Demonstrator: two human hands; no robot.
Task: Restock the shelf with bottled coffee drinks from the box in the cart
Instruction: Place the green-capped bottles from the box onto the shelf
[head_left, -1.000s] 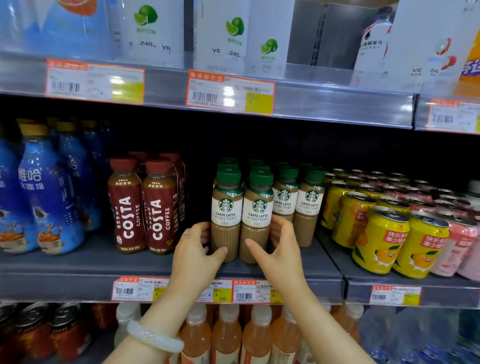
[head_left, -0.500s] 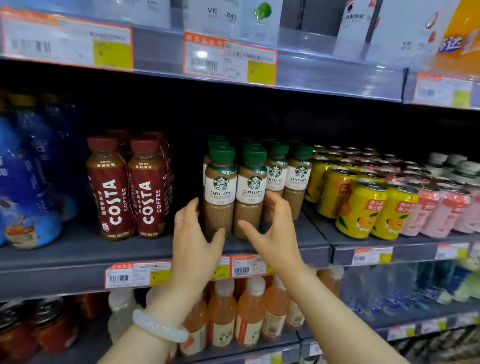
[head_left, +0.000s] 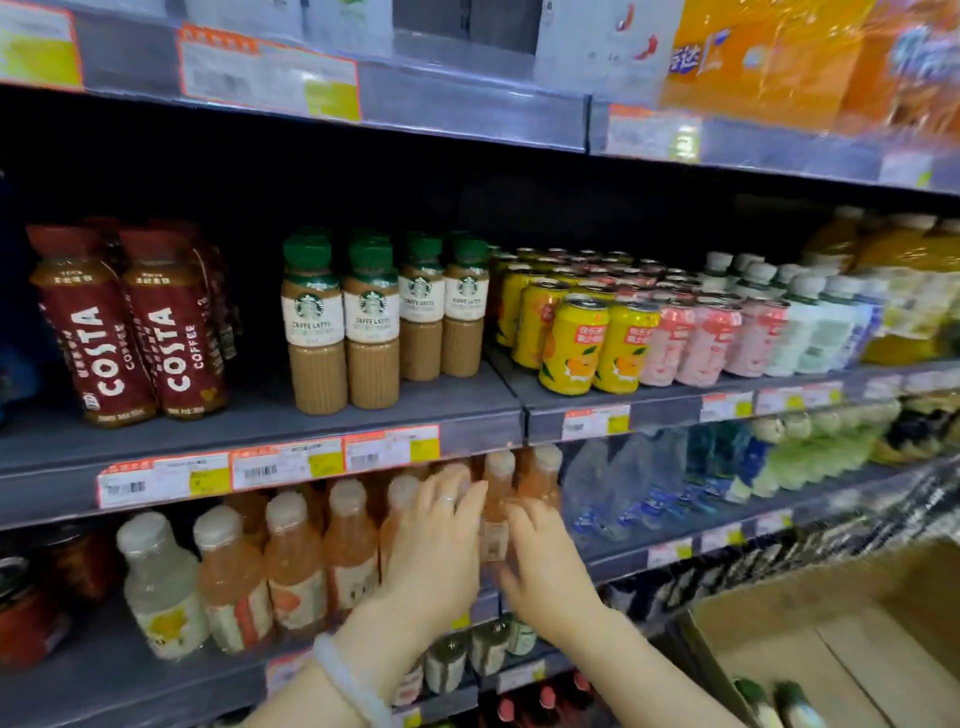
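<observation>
Green-capped caffe latte bottles (head_left: 343, 332) stand in rows on the grey middle shelf (head_left: 260, 431), two at the front, more behind. My left hand (head_left: 436, 545) and my right hand (head_left: 545, 566) hang empty below that shelf, in front of the orange drink bottles. Fingers on both are relaxed and hold nothing. The cardboard box (head_left: 831, 639) shows at the lower right, with two green-capped bottle tops (head_left: 774, 701) at its near corner.
Red Costa coffee bottles (head_left: 130, 332) stand left of the lattes. Yellow cans (head_left: 587, 343) and pink cans (head_left: 696, 338) stand to the right. Orange and pale drink bottles (head_left: 291, 561) fill the lower shelf. Price tags (head_left: 270, 470) line the shelf edge.
Both hands have let go of the front latte bottles and dropped below the shelf edge. The view has swung right and down, bringing the box into sight.
</observation>
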